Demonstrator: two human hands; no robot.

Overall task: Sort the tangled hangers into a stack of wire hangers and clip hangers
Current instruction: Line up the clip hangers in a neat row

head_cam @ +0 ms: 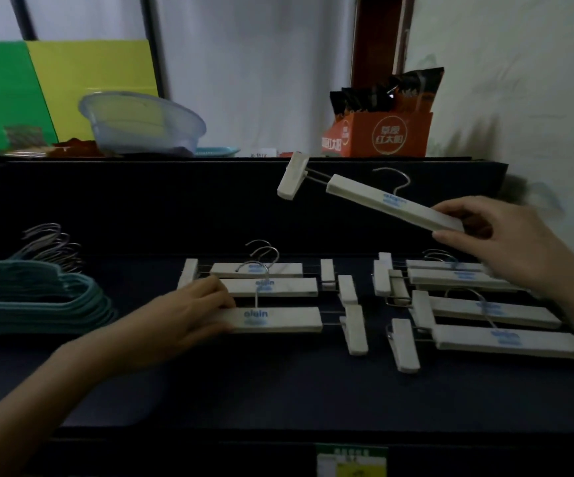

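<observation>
Clip hangers [272, 320]: white bars, blue lettering, silver hooks
Wire hangers [37, 297]: teal, grey metal hooks
Table [278, 390]: dark navy, plain
Behind: green board [0, 91], yellow board [96, 67], pale blue translucent basin [141, 122], orange box [392, 136] with white lettering, black-and-orange packets [392, 94]

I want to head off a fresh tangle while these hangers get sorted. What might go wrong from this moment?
1. The right hand pinches the lifted white clip hanger by one end only; its far clip hangs out on thin wires, so it may swing or slip.
2. Set down on the middle row of white clip hangers, whose front hanger the left hand grips, it may snag their raised metal hooks.
</observation>
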